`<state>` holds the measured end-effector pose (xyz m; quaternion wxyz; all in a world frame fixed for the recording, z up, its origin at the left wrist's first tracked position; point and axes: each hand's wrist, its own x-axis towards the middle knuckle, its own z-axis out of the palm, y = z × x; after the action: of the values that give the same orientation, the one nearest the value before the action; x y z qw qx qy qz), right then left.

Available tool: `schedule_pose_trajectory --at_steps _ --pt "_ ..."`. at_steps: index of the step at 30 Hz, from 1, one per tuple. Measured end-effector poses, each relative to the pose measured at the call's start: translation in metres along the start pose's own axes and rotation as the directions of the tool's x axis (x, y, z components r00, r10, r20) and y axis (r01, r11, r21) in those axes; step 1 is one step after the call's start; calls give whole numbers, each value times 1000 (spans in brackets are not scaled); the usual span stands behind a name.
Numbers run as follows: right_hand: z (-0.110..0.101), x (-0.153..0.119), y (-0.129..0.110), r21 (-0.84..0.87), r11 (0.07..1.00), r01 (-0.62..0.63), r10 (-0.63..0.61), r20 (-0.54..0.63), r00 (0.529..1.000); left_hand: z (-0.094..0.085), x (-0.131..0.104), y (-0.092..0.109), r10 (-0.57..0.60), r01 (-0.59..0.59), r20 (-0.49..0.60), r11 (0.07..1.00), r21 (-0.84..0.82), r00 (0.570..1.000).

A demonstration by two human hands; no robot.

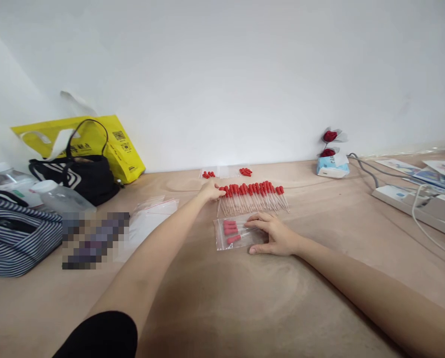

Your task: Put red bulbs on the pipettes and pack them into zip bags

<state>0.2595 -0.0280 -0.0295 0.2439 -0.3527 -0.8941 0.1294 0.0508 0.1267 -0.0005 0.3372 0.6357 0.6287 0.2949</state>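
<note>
A row of several red-capped clear droppers lies on the wooden table, caps toward the wall. At the row's left end my left hand has its fingers closed at a red cap; whether it grips that dropper is hard to make out. Nearer to me lies a clear zip bag with several red-capped droppers inside. My right hand rests over the bag's right end, thumb and fingers apart. Behind the row, by the wall, are two small groups of red pieces on clear bags.
Clear bags lie left of my left forearm. Farther left are a yellow bag, a black bag, plastic bottles and a striped bag. At right stand a tissue pack with red roses and a power strip with cables.
</note>
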Motion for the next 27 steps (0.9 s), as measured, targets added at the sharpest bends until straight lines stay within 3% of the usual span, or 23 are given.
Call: schedule_pose_trajectory --at_steps 6,10,14,20,27 --pt "-1 0 -1 3 1000 -4 4 1 1000 -33 -49 8 106 -106 -10 972 -210 994" --pt "0 -1 0 9 1000 2 -2 1 1000 -50 -98 -16 118 -151 -116 932 -330 986" --pt "0 -1 0 10 1000 4 -4 -8 1000 -49 -137 -42 7 -121 -187 788 -604 982" --pt "1 -2 1 7 1000 16 -16 -17 1000 -37 -151 -47 -115 -130 -270 659 -740 956" --pt "2 -2 1 6 1000 10 -10 -22 1000 -26 -160 -47 -41 -126 -210 681 -722 977"
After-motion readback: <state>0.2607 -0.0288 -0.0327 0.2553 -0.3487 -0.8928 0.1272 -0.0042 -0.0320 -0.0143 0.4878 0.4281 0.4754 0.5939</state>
